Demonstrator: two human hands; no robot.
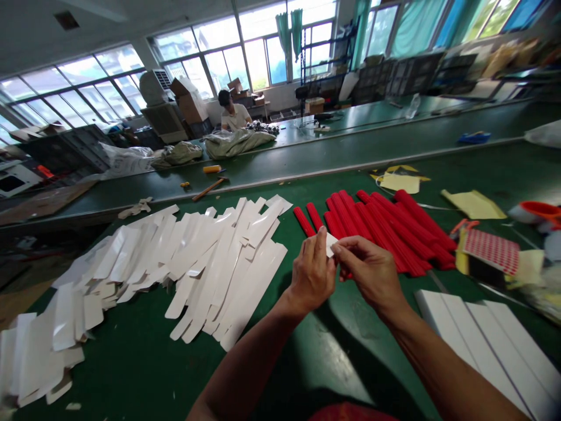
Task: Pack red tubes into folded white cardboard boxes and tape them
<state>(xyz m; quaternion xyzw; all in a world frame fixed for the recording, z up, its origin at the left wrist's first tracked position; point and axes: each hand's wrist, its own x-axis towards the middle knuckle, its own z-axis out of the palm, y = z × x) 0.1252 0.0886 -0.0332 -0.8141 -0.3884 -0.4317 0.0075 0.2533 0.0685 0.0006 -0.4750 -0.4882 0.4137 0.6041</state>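
White card [331,244], in the head view, is pinched between my left hand [312,273] and right hand [370,270], fingertips closed on it, just in front of the red sticks [394,225]. I judge that so shallow a pinch could let it slip or crease.

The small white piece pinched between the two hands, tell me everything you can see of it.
The small white piece looks like thin flat card or paper, plain on the side shown. Only a corner shows; the rest is hidden. The left hand and the right hand both pinch it above the dark green table, in front of the pile of red sticks.
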